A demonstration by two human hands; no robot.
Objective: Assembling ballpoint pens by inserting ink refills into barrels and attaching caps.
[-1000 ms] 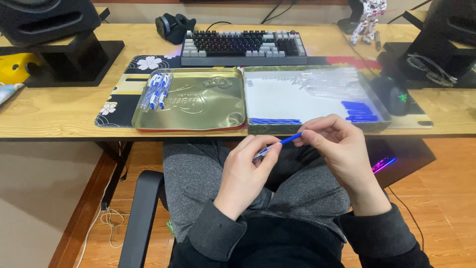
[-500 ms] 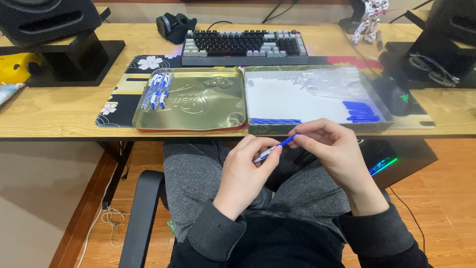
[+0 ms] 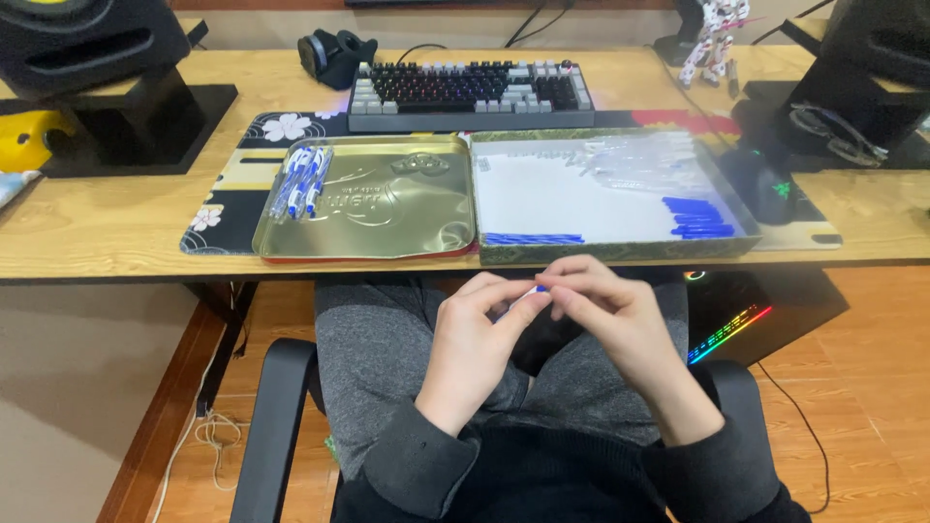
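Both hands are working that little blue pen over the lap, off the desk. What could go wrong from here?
1. The blue pen is pinched only at the fingertips of the left hand and right hand, over the lap; a slip would likely drop it to the floor.
2. The gold tin lid and open tray sit at the desk edge, so a rising hand could knock them.

A blue pen, only a short blue-and-white stretch showing, lies nearly level between the fingertips of the left hand and right hand, held above the lap, just off the desk's near edge.
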